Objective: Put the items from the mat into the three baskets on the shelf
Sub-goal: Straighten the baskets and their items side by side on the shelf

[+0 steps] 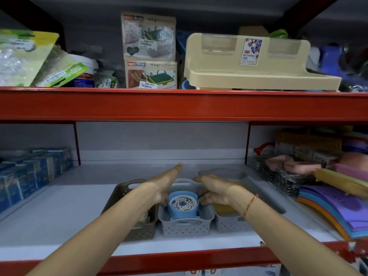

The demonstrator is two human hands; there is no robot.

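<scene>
three small baskets stand side by side on the white shelf (59, 212), touching one another. the brown basket (137, 232) on the left holds something pale, mostly hidden behind the left forearm, and what it is cannot be told. the grey middle basket (185, 228) holds a blue tub (182, 207) with a round flowered lid, standing tilted toward the camera and filling much of the basket. the grey right basket (229, 224) holds something flat and yellow (224, 209), partly covered by the right wrist.

the left hand (163, 186) reaches over the seam between the brown and middle baskets, fingers stretched out flat and pointing to the back of the shelf, its lower edge close against the left side of the tub; it grips nothing that can be seen. the right hand (213, 189) is curled at the right side of the tub, fingertips touching or nearly touching it, though whether it truly clamps the tub cannot be told. a thin red thread (250, 204) circles the right wrist.

behind the right hand a clear lid or tray (225, 173) lies on the shelf. to the left are blue boxes (33, 172); to the right a wire basket (286, 176) with pink things and a stack of coloured sheets (334, 212). the upper shelf carries a beige plastic stand (258, 74) and soap dispenser boxes (149, 50).
</scene>
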